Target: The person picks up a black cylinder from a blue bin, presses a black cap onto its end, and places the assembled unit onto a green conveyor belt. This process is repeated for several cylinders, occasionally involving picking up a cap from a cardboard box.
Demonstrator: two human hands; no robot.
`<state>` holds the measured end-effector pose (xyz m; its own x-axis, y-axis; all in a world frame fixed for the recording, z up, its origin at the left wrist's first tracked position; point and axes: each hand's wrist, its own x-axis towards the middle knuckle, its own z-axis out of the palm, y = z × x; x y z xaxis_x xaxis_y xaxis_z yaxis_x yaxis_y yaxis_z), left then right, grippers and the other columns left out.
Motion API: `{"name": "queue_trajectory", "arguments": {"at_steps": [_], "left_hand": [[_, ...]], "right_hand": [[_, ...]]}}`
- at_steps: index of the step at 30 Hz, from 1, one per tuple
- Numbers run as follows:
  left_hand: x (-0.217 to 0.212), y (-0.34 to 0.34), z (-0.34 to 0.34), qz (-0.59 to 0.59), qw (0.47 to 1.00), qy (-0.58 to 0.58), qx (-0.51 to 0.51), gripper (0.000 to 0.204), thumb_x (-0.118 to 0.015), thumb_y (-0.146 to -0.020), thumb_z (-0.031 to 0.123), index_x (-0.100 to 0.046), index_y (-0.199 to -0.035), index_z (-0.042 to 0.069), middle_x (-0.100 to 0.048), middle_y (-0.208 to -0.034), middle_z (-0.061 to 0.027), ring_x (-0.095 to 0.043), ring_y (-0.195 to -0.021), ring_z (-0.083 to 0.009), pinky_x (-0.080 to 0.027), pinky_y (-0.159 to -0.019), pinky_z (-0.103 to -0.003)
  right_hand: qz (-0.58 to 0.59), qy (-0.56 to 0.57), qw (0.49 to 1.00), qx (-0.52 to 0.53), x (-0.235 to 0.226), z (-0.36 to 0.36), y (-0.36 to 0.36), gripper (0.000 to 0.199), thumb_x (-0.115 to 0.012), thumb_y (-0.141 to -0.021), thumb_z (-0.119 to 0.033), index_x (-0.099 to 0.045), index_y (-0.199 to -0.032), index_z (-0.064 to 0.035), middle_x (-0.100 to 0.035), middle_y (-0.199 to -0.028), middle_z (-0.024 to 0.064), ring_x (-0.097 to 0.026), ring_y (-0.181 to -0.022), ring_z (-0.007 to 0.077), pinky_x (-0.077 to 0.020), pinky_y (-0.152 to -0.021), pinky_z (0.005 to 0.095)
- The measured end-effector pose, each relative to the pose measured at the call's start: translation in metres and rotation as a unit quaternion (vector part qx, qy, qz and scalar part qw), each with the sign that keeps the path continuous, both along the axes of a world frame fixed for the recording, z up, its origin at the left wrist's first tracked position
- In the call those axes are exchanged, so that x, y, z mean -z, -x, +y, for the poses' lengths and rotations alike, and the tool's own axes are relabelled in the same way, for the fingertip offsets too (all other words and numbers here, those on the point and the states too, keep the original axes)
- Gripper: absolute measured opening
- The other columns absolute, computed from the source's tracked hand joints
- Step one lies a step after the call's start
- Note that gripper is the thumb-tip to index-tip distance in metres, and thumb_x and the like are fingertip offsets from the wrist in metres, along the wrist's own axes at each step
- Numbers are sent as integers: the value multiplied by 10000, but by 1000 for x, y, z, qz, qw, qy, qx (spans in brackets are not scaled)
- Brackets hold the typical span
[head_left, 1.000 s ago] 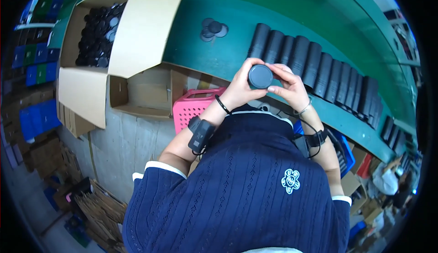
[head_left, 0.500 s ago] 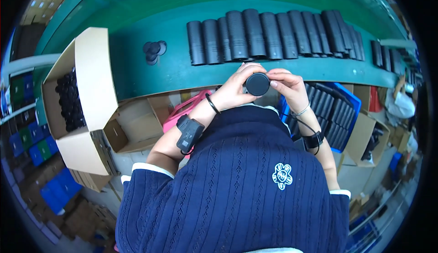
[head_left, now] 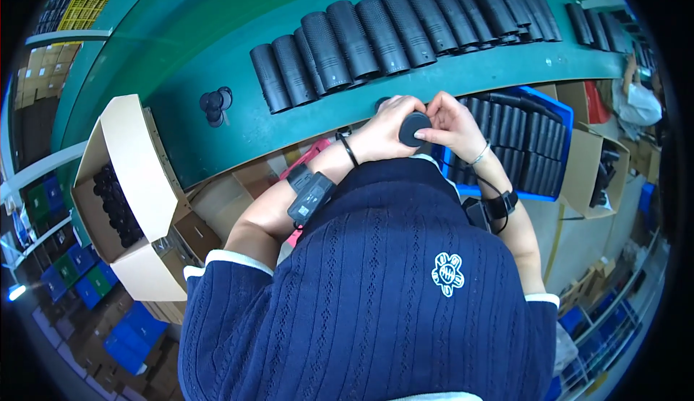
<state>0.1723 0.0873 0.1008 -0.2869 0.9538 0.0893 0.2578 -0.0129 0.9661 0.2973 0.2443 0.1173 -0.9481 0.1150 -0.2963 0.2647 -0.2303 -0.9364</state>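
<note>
My left hand point(head_left: 388, 128) is closed round a dark cylindrical piece, most of it hidden by my fingers. A dark end of it seems to show past my knuckles, near the table edge. Its near end is a round black cap point(head_left: 414, 128), turned up toward me. My right hand point(head_left: 454, 128) has bent fingers, and its thumb presses against the cap's right side. Beyond my hands, ribbed black tubes point(head_left: 359, 40) lie side by side in a long row on the green table point(head_left: 282, 135). A small cluster of black round caps point(head_left: 215, 103) lies on the table at the left.
A cardboard box point(head_left: 148, 162) of small black parts stands open at the left. Below the table edge on the right, a blue crate point(head_left: 566, 123) holds several black tubes, beside another open carton point(head_left: 578, 173). Another person point(head_left: 640, 101) is at the far right.
The view has turned, so the tubes and table edge now slant. The capped piece has tilted in my left hand, and my right thumb has moved onto the cap's side.
</note>
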Motion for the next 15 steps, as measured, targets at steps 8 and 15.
{"name": "queue_trajectory", "arguments": {"at_steps": [8, 15], "left_hand": [[12, -9, 17, 75, 996, -7, 39, 470, -735, -632, 141, -504, -1038, 86, -539, -989, -103, -529, -979, -310, -388, -904, -406], [-3, 3, 31, -29, 998, 10, 51, 530, -765, -641, 136, -513, -1102, 70, -544, -1081, -110, -546, -1037, -267, -439, -895, -367]], "right_hand": [[-64, -190, 980, -13, -7, 3, -5, 469, -844, -687, -162, -414, -853, -79, -410, -744, -24, -383, -684, 47, -375, -576, 196], [-31, -18, 998, -45, -27, 44, -10, 326, -681, -800, 40, -451, -1008, -61, -500, -882, 4, -561, -791, 70, -478, -691, 212]]}}
